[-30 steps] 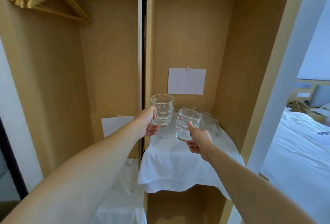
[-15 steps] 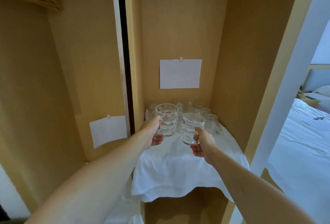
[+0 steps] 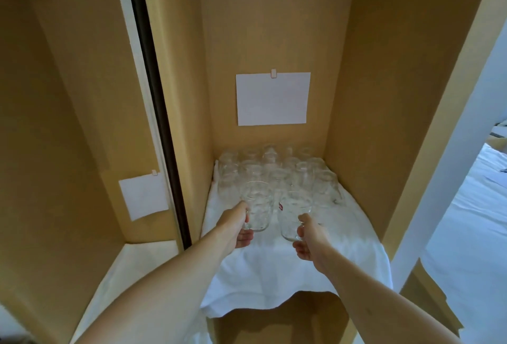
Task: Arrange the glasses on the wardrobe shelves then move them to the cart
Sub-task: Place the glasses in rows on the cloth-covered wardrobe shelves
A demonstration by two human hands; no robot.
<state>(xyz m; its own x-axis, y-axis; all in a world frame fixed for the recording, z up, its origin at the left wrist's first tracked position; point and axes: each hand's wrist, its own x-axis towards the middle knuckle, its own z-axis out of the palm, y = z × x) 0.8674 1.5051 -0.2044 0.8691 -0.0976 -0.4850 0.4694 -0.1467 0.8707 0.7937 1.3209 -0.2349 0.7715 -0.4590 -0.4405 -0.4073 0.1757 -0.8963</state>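
Note:
My left hand (image 3: pixel 236 227) grips a clear dimpled glass (image 3: pixel 258 208), held just above the white cloth (image 3: pixel 274 272) that covers the right wardrobe shelf. Beside it, my right hand (image 3: pixel 309 239) grips a second clear glass (image 3: pixel 293 214) with a small red mark near its rim. Both glasses stand upright, close together, directly in front of several clear glasses (image 3: pixel 277 172) grouped in rows at the back of the shelf. Whether either held glass touches the cloth I cannot tell.
A white sheet of paper (image 3: pixel 273 98) hangs on the back wall above the glasses. The left compartment holds another paper (image 3: pixel 143 197) and a cloth-covered shelf (image 3: pixel 131 267). A dark door edge (image 3: pixel 156 96) divides the compartments. A white bed (image 3: pixel 472 234) lies at right.
Both hands have carried their glasses forward and down toward the cloth, up to the rows of glasses. The view has moved closer and tilted down.

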